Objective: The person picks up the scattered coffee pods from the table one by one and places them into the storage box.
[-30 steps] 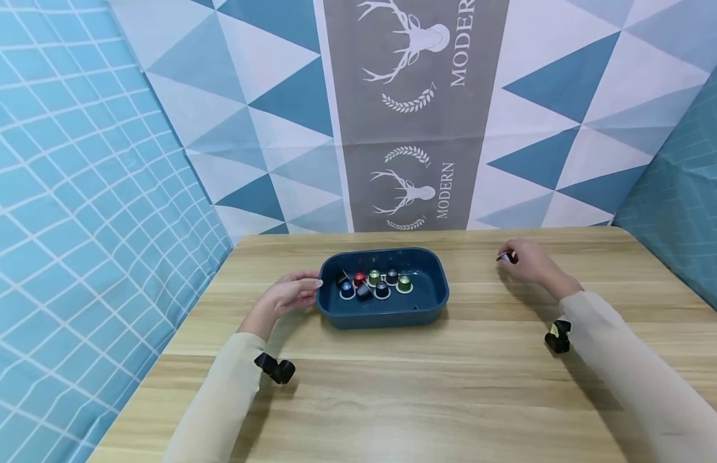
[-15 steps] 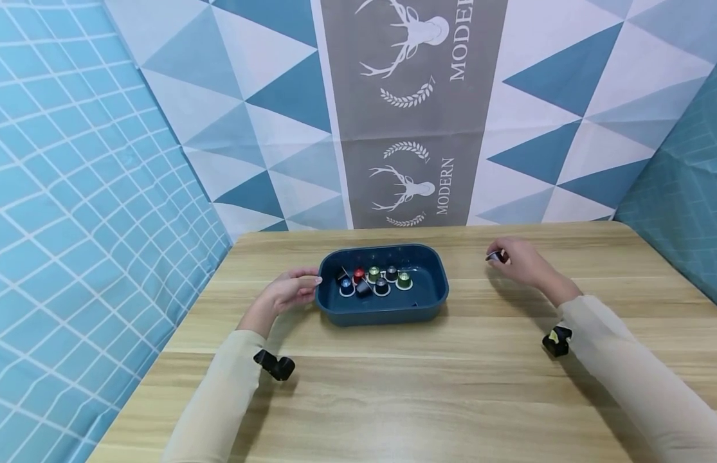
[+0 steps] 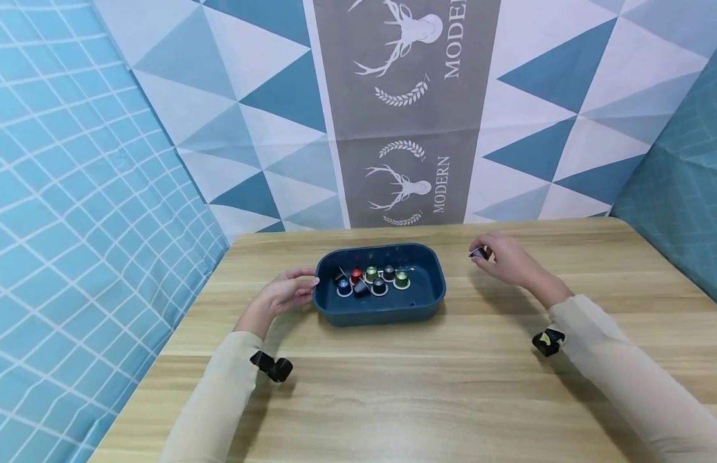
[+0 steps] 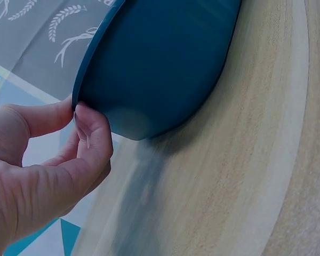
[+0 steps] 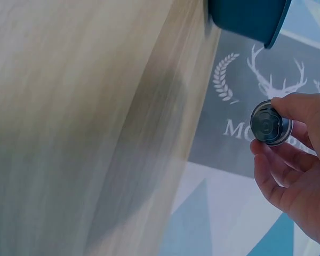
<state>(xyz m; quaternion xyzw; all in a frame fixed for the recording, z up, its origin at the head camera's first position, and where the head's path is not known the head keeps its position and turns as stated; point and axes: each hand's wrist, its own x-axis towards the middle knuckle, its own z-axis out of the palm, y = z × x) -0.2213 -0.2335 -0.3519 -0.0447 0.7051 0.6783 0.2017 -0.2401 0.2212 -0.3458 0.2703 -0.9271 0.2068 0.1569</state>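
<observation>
A dark blue tray (image 3: 381, 316) with raised walls stands on the wooden table, and several coffee capsules lie in its left and middle part. Among them are a red capsule (image 3: 356, 275), a blue capsule (image 3: 344, 287) and a green capsule (image 3: 401, 279). My left hand (image 3: 289, 290) pinches the tray's left rim between thumb and fingers, as the left wrist view (image 4: 53, 160) also shows. To the right of the tray, above the table, my right hand (image 3: 505, 258) pinches a dark coffee capsule (image 5: 270, 124) between thumb and fingertips.
The wooden table (image 3: 381, 392) extends in front of the tray and on both sides. A patterned cloth (image 3: 416, 128) hangs behind it, and a blue checked cloth (image 3: 74, 193) hangs at the left. Each sleeve carries a small black camera (image 3: 271, 366).
My right hand has moved left toward the tray, carrying the capsule. My left hand keeps its grip on the tray's rim. The view has shifted slightly.
</observation>
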